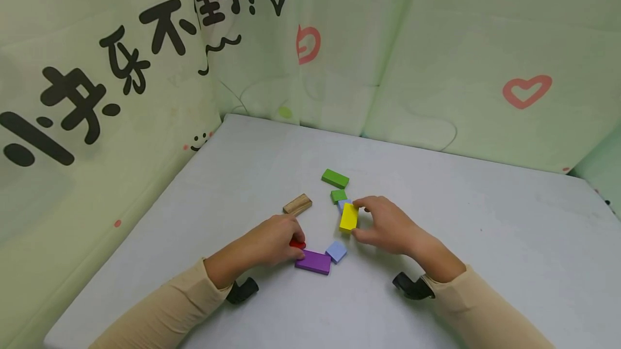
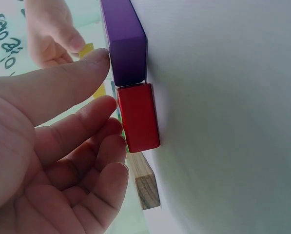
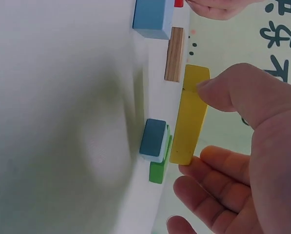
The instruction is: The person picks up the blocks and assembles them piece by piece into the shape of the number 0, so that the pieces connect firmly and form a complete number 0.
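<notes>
A yellow block (image 1: pixel 349 218) is pinched between the thumb and fingertips of my right hand (image 1: pixel 390 225); in the right wrist view it is held above the table. My left hand (image 1: pixel 274 241) touches two blocks lying end to end: its thumb rests on the edge of the purple block (image 2: pixel 128 48), its fingertips on the red block (image 2: pixel 139 117). Most of the red one is hidden in the head view. Just right of the purple block lies a light blue block (image 1: pixel 337 252). Another blue block (image 3: pixel 153 139) sits behind the yellow one, partly covered in the head view.
Farther back on the white table (image 1: pixel 461 219) are a small green block (image 1: pixel 338 196) and a longer green block (image 1: pixel 335 178). Beyond my left hand lies a wood-grain block (image 1: pixel 297 205). A printed curtain (image 1: pixel 436 57) hangs around the table's back and left sides.
</notes>
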A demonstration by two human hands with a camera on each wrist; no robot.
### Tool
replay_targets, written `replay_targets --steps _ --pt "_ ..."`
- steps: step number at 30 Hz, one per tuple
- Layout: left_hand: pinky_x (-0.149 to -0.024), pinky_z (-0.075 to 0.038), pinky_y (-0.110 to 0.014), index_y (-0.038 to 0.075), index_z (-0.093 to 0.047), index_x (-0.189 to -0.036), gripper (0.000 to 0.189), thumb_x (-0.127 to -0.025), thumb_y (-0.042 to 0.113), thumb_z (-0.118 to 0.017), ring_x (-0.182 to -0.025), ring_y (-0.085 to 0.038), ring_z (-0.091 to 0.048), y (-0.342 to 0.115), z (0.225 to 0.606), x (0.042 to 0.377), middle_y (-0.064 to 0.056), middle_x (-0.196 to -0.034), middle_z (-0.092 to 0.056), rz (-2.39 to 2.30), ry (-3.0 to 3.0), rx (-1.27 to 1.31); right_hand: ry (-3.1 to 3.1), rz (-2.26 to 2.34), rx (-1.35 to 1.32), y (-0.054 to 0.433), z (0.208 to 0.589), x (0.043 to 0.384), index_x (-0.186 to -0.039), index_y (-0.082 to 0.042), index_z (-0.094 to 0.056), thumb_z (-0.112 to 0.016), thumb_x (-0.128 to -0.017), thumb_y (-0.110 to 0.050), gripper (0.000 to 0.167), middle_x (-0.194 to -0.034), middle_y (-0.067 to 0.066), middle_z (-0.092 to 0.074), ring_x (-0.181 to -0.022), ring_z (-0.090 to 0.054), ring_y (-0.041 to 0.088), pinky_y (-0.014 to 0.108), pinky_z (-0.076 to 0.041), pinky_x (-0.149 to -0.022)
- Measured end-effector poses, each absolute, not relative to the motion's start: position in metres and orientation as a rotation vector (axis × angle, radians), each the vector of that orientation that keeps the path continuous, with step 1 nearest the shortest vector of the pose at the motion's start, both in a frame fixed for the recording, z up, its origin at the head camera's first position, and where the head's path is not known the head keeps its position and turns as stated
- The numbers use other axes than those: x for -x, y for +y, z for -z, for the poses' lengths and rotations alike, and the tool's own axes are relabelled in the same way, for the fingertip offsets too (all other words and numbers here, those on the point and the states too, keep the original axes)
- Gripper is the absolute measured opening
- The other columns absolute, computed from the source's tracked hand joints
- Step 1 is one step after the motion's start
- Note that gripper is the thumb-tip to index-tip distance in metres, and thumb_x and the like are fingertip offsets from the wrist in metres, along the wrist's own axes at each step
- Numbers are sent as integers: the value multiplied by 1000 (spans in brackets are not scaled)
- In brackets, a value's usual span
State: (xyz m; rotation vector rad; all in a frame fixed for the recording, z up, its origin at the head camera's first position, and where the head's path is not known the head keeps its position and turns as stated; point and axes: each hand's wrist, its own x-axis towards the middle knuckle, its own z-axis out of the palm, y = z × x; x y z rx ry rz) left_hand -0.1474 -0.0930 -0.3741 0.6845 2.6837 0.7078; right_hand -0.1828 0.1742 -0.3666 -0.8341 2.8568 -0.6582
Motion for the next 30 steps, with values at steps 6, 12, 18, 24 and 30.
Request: replay_targets --steps 6,12,18,24,30 --pt "-84 -51 -36 5 -74 -101 20 -85 15 -81 -96 -20 -57 -94 374 147 -2 -100 -61 -709 2686 -684 2846 656 829 177 369 181 -128 7 -59 -70 -87 -21 51 -126 19 -61 -109 -58 35 52 -48 -94" --pt "-83 -52 -35 5 -74 -101 20 -85 15 -81 -96 -20 -57 -94 375 147 -2 -100 -61 -706 2688 -699 2850 662 835 178 372 182 -128 7 -58 -70 -87 -21 51 -125 19 -61 -108 -58 35 52 -47 -94" --pt "-83 -52 -36 4 -74 -101 20 -85 14 -82 -96 -20 -58 -95 375 147 -3 -100 -61 -711 2689 -707 2839 671 851 181 372 181 -128 6 -59 -70 -86 -21 51 -126 17 -62 -108 -59 33 51 -48 -93" --pt "-84 -52 -36 4 -74 -101 20 -85 14 -81 -96 -20 -58 -95 375 147 -3 -101 -62 -720 2687 -712 2831 659 845 183 373 181 -128 6 -59 -71 -86 -22 52 -126 17 -62 -107 -60 32 51 -49 -93" --pt "-83 -52 -35 4 -74 -101 20 -85 14 -81 -96 -20 -58 -95 375 147 -3 -100 -62 -718 2684 -710 2829 655 837 183 374 184 -129 6 -58 -70 -86 -22 53 -126 18 -62 -107 -59 33 51 -48 -93"
